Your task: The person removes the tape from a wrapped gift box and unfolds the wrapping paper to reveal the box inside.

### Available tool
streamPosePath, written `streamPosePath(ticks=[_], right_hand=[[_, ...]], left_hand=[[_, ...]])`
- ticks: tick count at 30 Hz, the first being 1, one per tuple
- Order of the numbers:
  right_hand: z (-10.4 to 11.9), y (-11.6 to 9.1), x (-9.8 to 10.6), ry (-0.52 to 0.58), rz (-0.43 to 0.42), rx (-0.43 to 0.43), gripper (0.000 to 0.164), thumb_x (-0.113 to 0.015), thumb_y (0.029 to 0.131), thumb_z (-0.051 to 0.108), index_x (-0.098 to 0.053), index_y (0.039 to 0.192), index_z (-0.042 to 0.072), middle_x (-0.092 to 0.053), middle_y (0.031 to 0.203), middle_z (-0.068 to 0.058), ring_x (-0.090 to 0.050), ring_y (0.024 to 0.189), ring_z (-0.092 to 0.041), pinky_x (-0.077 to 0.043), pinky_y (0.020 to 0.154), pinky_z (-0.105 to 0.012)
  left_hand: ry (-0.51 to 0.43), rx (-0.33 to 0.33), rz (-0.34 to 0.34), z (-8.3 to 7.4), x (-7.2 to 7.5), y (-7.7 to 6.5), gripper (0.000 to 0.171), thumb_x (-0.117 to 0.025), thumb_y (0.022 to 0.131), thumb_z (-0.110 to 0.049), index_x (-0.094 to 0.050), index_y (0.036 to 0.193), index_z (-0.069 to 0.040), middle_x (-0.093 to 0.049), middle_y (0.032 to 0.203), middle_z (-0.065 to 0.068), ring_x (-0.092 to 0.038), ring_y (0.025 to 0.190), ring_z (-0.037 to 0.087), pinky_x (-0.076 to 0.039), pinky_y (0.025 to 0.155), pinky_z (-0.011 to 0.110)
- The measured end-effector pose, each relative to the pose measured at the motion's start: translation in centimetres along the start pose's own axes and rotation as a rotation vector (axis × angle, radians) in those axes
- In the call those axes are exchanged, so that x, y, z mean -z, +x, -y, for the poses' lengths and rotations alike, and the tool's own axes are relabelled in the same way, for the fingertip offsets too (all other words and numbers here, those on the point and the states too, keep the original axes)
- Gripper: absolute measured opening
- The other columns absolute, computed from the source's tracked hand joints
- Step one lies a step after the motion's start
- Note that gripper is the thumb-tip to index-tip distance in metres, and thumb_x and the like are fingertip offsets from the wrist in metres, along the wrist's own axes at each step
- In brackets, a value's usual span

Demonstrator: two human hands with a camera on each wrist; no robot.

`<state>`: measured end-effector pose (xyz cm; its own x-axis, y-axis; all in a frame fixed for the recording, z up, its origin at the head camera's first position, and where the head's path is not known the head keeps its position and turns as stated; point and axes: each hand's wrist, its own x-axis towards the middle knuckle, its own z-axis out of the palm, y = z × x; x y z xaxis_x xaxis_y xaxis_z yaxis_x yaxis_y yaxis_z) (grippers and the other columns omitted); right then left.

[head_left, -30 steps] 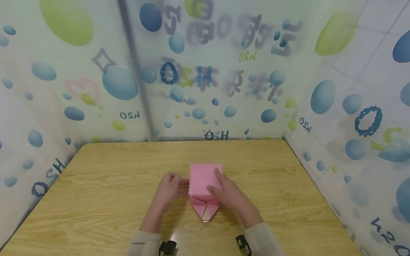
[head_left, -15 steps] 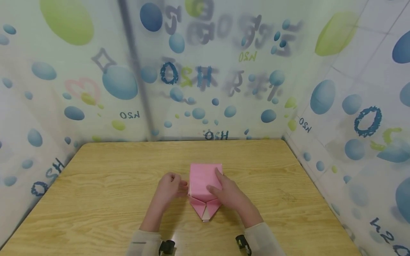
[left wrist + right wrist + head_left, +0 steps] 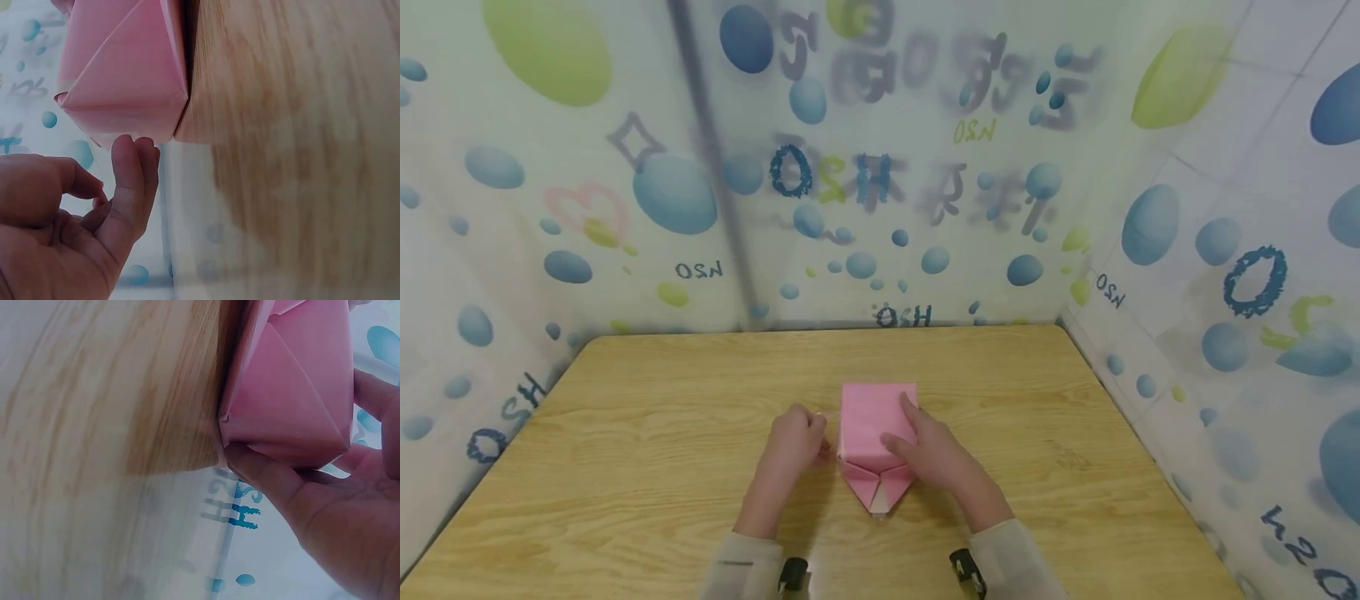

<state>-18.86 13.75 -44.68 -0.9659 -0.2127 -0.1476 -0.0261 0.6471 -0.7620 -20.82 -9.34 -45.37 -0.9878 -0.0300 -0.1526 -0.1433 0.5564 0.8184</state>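
Note:
A box wrapped in pink paper lies on the wooden table. Its near end has paper flaps folded into a pointed tab. My right hand grips the box's right side, thumb on top; in the right wrist view, fingers reach along the lower edge of the wrapped side. On the left, my left hand is close beside the box. The left wrist view shows two of its fingers extended to the pink paper, while thumb and another finger bend together; no held thing shows between them.
The wooden table extends around the box to a back edge by a patterned curtain. Another patterned panel stands along the right side. Dark wrist cameras sit at both sleeves.
My left hand has drawn slightly away from the box's left side, its fingers more curled in the head view. The right hand and box have stayed in place; the head view has shifted slightly.

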Motion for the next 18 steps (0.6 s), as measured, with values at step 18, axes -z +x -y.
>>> streamPosePath(ticks=[18], right_hand=[[0.2,0.0,0.0,0.014,0.004,-0.025,0.079,-0.062,0.108,0.036,-0.022,0.169,0.007,-0.030,0.172,-0.026,-0.031,0.160,-0.043,-0.030,0.129,-0.059]], left_hand=[[-0.127,0.061,0.036,0.9,1.1,-0.1,0.027,-0.043,0.106,-0.009,-0.060,0.107,0.013,-0.074,0.075,0.019,-0.073,0.058,0.020,-0.064,0.061,0.035]])
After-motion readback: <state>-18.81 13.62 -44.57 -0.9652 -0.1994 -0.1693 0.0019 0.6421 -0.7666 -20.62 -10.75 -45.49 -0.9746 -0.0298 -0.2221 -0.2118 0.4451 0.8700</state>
